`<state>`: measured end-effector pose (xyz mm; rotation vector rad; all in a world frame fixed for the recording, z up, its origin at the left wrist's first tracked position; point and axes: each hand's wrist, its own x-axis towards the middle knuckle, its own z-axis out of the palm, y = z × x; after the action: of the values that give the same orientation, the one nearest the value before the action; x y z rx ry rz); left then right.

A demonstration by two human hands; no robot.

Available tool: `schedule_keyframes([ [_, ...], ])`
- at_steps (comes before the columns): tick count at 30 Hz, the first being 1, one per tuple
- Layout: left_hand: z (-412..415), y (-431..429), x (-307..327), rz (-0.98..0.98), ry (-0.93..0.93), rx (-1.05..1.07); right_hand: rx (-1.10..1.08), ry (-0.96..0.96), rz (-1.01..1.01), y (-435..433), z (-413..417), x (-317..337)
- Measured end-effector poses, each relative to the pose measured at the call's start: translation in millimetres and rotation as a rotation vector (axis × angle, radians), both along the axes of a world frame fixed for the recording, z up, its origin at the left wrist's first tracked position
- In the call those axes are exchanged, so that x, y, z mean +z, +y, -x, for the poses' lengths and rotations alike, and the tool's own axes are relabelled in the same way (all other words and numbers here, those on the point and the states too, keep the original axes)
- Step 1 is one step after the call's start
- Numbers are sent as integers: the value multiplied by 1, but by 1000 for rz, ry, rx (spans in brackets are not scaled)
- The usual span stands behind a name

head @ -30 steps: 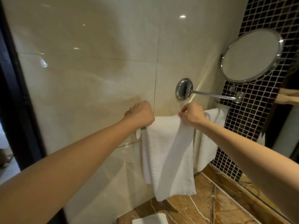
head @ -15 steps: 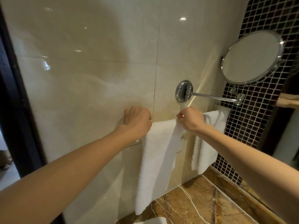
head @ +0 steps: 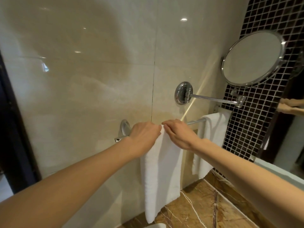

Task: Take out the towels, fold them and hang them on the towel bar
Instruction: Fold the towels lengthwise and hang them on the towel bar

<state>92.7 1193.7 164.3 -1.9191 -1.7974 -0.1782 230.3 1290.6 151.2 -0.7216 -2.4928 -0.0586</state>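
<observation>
A folded white towel (head: 162,171) hangs over the chrome towel bar (head: 195,122) on the beige tiled wall. My left hand (head: 144,137) and my right hand (head: 178,134) sit side by side on the towel's top fold at the bar, fingers curled over it and nearly touching each other. A second white towel (head: 211,142) hangs on the same bar further right, near the dark mosaic wall. The bar's left mount (head: 124,129) shows just left of my left hand.
A round chrome mirror (head: 252,59) on a swing arm (head: 212,98) juts out above the bar at the right. A brown marble counter (head: 205,206) lies below the towels, with a white object (head: 155,225) at the frame's bottom edge. A dark door frame (head: 9,129) stands left.
My hands have come together at the middle of the towel's top, gathering it narrower on the bar. The towel now hangs as a slimmer strip, and the bar's left mount is uncovered.
</observation>
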Motion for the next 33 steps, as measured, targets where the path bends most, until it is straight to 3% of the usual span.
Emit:
schedule_keyframes([
  [4, -2, 4, 5, 61, -99, 59, -21, -12, 78, 5, 2, 5],
  [10, 2, 10, 28, 236, -419, 112, -62, -62, 189, 4, 8, 18],
  [16, -6, -7, 23, 65, -243, 42, -64, 132, -45, -13, -9, 10],
  [29, -7, -4, 26, 133, -316, 139, -46, 66, 100, -2, -1, 12],
  [33, -11, -14, 24, 61, -194, 131, -84, 18, 110, -3, 2, 14],
])
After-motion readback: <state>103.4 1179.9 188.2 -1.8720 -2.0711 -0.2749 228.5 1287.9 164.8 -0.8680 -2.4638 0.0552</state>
